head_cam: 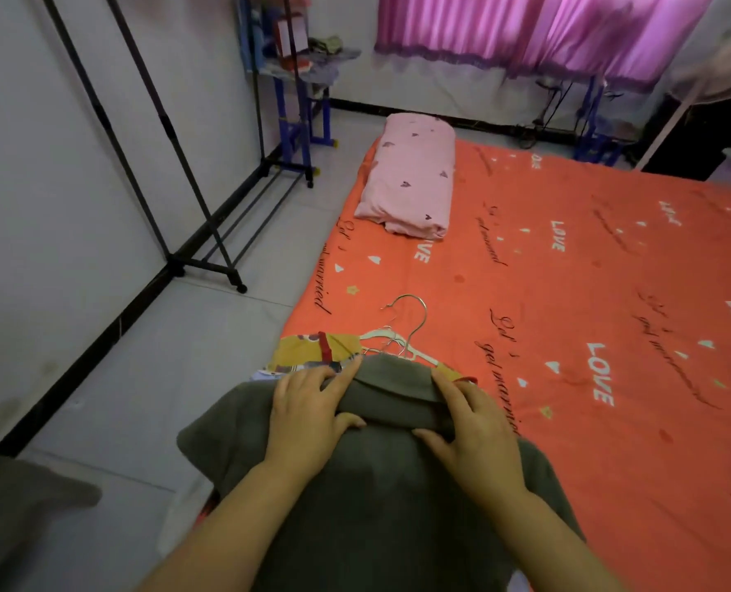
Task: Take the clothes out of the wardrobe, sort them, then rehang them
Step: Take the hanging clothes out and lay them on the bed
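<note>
Left grip (pixel 312 405), right grip (pixel 472 420) round collar (pixel 391 393)

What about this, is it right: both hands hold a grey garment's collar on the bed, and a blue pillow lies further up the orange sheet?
Only the colour is wrong: the head view shows a pink pillow, not blue, on the orange sheet. The left hand and right hand do hold the grey garment by its collar.

White walls (pixel 35 164), grey tile floor (pixel 141 378), pink curtains (pixel 526 32), orange-sheeted bed (pixel 568 271).
</note>
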`<state>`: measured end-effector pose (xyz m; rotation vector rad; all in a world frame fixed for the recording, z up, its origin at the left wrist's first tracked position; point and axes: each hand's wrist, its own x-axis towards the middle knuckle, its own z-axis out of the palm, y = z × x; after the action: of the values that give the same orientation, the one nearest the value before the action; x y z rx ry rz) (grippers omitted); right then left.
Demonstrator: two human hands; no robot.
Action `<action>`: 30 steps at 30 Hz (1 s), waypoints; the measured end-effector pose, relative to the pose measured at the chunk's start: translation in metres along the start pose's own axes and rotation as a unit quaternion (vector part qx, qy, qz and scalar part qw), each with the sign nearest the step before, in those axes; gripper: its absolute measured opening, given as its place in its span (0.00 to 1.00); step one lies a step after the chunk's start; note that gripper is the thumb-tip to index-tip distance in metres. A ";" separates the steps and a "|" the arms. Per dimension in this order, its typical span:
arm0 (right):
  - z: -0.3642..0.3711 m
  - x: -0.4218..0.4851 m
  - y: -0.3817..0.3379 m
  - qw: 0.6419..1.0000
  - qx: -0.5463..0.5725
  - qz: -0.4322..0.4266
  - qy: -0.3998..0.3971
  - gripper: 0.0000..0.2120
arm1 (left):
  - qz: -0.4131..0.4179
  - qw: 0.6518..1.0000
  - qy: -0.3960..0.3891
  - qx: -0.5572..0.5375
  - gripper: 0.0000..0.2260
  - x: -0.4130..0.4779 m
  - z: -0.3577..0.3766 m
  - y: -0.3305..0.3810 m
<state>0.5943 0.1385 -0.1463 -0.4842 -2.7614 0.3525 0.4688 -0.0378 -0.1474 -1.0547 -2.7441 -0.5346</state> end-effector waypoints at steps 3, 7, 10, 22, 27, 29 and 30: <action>0.035 0.040 0.026 0.996 -0.002 0.056 -0.069 0.36 | -0.084 0.989 -0.114 0.044 0.37 0.037 0.033 0.002; 0.080 0.046 0.048 0.989 0.029 0.053 -0.135 0.32 | -0.106 0.974 -0.192 0.060 0.34 0.046 0.076 -0.004; 0.099 0.033 0.056 0.982 0.037 0.055 -0.175 0.29 | -0.122 0.965 -0.223 0.062 0.31 0.036 0.091 -0.010; 0.072 0.043 -0.003 0.974 0.022 -0.034 -0.223 0.29 | -0.190 0.967 -0.162 0.057 0.25 -0.001 0.028 -0.027; 0.051 0.044 -0.071 0.967 0.004 -0.123 -0.222 0.27 | -0.247 0.959 -0.120 0.074 0.18 -0.048 -0.036 -0.045; 0.047 0.038 -0.103 0.962 0.014 -0.179 -0.208 0.22 | -0.281 0.950 -0.109 0.077 0.19 -0.078 -0.063 -0.055; 0.044 0.034 -0.119 0.957 0.009 -0.203 -0.207 0.18 | -0.300 0.945 -0.102 0.082 0.20 -0.097 -0.076 -0.061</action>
<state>0.5144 0.0341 -0.1433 0.1926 -3.1540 0.4124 0.5006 -0.1683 -0.1193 -0.2257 -3.2136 -0.2598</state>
